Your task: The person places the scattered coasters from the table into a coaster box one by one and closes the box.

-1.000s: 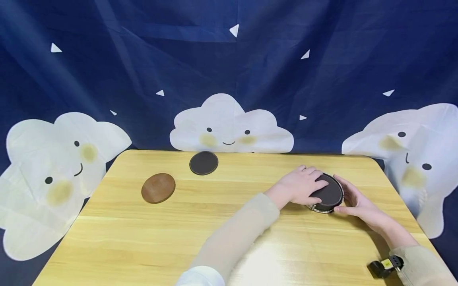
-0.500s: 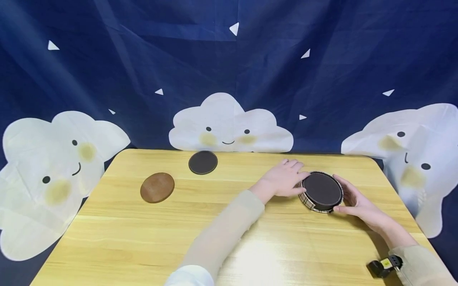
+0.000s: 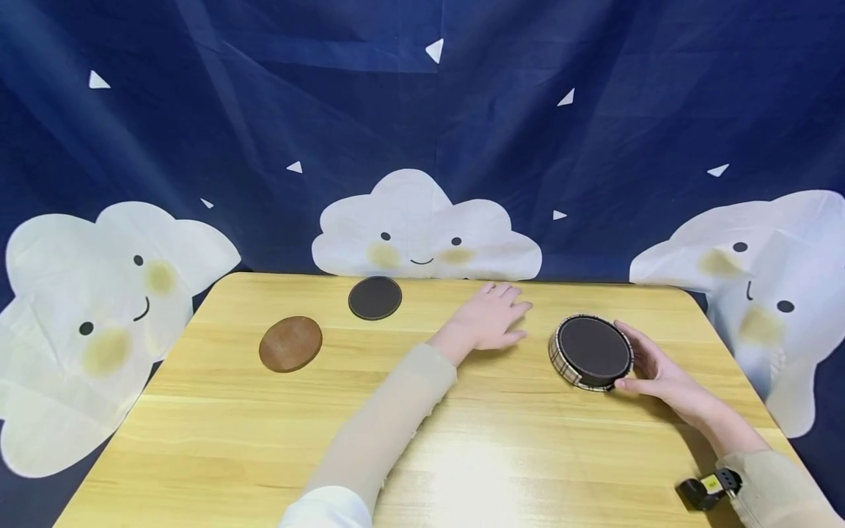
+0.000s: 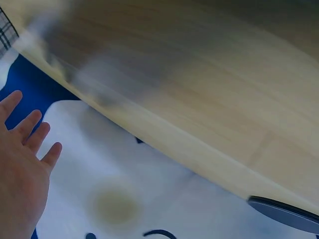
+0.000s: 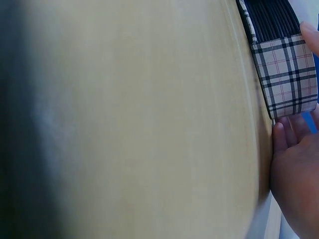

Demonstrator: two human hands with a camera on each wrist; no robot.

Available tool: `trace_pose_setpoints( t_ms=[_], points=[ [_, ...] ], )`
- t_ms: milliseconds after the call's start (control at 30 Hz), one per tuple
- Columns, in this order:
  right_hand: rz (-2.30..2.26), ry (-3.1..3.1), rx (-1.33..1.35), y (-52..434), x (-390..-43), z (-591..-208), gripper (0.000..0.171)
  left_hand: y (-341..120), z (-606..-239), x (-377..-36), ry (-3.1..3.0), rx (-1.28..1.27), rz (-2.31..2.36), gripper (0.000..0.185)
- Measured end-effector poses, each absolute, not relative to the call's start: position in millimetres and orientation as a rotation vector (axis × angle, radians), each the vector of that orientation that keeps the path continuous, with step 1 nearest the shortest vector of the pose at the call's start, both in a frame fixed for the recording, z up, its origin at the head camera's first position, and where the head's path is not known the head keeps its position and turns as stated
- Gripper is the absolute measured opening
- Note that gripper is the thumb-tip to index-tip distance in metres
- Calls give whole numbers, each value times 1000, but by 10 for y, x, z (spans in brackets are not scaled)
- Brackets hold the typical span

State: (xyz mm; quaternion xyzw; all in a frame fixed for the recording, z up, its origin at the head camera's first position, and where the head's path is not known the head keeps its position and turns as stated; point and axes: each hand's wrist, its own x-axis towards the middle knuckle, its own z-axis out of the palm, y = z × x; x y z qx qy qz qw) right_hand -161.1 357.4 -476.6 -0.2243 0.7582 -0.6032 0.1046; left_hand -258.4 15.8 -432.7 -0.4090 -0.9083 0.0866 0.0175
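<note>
A round coaster holder with plaid walls (image 3: pixel 563 364) stands on the right part of the table, filled with a stack of black coasters (image 3: pixel 594 347). My right hand (image 3: pixel 660 380) grips the holder's right side, thumb at the near edge and fingers behind. The right wrist view shows the plaid wall (image 5: pixel 288 74) up close, with dark coaster edges (image 5: pixel 271 20) in its side gap. My left hand (image 3: pixel 490 319) is over the table left of the holder, fingers spread and holding nothing. It lies between the holder and a loose black coaster (image 3: pixel 375 298).
A brown round coaster (image 3: pixel 290 344) lies on the left of the wooden table (image 3: pixel 409 411). Behind the table's far edge hangs a dark blue cloth with white clouds (image 3: pixel 422 227). A small black device (image 3: pixel 709 490) sits at the right sleeve.
My left hand has come off the top of the coaster stack and moved left, away from the holder. The right hand has stayed on the holder, and the loose coasters have not moved.
</note>
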Motion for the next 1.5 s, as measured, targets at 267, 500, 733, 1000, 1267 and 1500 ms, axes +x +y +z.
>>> trace_pose_setpoints(
  t_ms=[267, 500, 733, 1000, 1267, 1500],
  points=[
    [-1785, 2232, -661, 3575, -1603, -4780, 99, -128, -4395, -2647, -2838, -1212, 250, 62],
    [-1789, 2233, -674, 3578, -1609, -4772, 99, -381, -4483, -2693, -2903, -1125, 208, 62],
    [-1773, 2242, -680, 3584, -1606, -4764, 99, -579, -4524, -2711, -2951, -1035, 180, 60],
    [-1773, 2246, -668, 3574, -1605, -4771, 99, -778, -4584, -2720, -3006, -951, 144, 60],
    [-1781, 2236, -671, 3574, -1602, -4769, 99, -1009, -4604, -2719, -3024, -862, 178, 59],
    [-1786, 2230, -680, 3574, -1608, -4769, 99, -1164, -4605, -2738, -3036, -798, 172, 59]
  ],
)
